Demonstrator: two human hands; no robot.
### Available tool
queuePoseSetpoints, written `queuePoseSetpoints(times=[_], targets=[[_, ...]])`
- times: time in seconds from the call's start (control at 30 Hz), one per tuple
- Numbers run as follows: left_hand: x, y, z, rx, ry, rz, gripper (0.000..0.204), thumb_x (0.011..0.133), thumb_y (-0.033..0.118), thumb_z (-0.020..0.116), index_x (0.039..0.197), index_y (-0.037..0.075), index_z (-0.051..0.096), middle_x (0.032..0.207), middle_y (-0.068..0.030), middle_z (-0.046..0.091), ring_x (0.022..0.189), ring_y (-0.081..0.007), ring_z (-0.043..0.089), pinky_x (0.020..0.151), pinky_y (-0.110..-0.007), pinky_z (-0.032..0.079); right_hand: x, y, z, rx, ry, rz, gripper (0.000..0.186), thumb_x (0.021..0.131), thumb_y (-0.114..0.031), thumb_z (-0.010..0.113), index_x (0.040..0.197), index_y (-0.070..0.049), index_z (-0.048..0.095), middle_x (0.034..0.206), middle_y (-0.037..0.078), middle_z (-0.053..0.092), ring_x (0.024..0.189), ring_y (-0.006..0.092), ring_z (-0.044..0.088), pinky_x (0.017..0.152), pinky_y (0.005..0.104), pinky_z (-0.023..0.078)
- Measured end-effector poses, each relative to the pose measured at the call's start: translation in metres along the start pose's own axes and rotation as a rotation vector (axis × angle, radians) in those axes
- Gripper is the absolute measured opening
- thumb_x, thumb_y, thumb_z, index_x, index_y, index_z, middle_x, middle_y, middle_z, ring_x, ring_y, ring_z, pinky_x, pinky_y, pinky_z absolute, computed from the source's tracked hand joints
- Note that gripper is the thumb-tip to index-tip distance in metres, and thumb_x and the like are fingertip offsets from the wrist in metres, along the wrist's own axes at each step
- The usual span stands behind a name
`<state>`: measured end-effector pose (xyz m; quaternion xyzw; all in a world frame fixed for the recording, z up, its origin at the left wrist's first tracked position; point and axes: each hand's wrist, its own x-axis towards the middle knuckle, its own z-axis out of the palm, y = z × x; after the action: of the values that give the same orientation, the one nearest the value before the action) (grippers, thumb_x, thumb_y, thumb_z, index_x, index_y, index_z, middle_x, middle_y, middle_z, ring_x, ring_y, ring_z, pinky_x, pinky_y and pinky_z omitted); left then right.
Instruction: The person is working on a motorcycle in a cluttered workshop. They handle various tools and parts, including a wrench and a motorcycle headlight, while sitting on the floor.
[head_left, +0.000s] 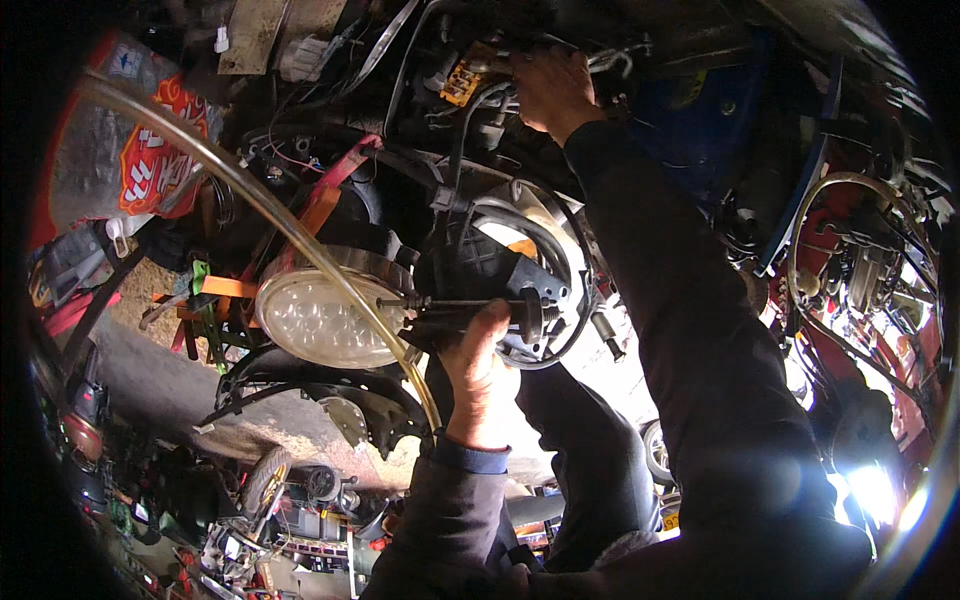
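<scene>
My left hand [475, 370] is closed around a dark metal part with a long thin rod and a round black flange [535, 315], its thumb pressed along the top. Just left of that part is a round lamp with a dimpled clear lens [325, 318], and a clear yellowish hose [290, 220] passes in front of it. Stretched out to the far side, my right hand [555, 90] has its fingers curled among dark parts and cables. What those fingers grip is hidden. An orange-yellow piece [465, 82] lies close to their left.
At the left sits a grey and red printed sack [155, 150]. Black cables loop around a pale ring-shaped area beside the held part. A blue panel [700, 130] stands right of my right hand. Bright lamps [872, 492] glare at the lower right, and jumbled parts lie lower left.
</scene>
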<state>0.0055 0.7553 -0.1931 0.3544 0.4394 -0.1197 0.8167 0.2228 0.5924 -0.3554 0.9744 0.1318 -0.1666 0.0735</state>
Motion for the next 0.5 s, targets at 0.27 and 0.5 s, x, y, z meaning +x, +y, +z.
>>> queuePoseSetpoints(times=[0.27, 0.5], targets=[[0.000, 0.004, 0.005, 0.008, 0.068, -0.011, 0.043, 0.079, 0.020, 0.058, 0.117, 0.000, 0.062, 0.119, -0.0147, 0.064, 0.104, -0.0274, 0.065, 0.095, -0.041, 0.052, -0.025, 0.000, -0.044, 0.413, -0.369, 0.017, 0.050, 0.072, -0.007, 0.063, 0.122, -0.009, 0.057, 0.102, 0.020, 0.067, 0.099, 0.0372, 0.065, 0.081, 0.0488, 0.053], [0.000, 0.002, 0.010, -0.217, 0.012, -0.031, 0.044, 0.080, 0.016, 0.058, 0.120, -0.005, 0.059, 0.120, -0.0167, 0.064, 0.108, -0.0285, 0.065, 0.097, -0.043, 0.052, -0.084, -0.017, -0.049, 0.552, -0.352, 0.186, 0.047, 0.076, -0.011, 0.061, 0.122, -0.004, 0.056, 0.115, 0.021, 0.063, 0.110, 0.0385, 0.060, 0.089, 0.0481, 0.052]])
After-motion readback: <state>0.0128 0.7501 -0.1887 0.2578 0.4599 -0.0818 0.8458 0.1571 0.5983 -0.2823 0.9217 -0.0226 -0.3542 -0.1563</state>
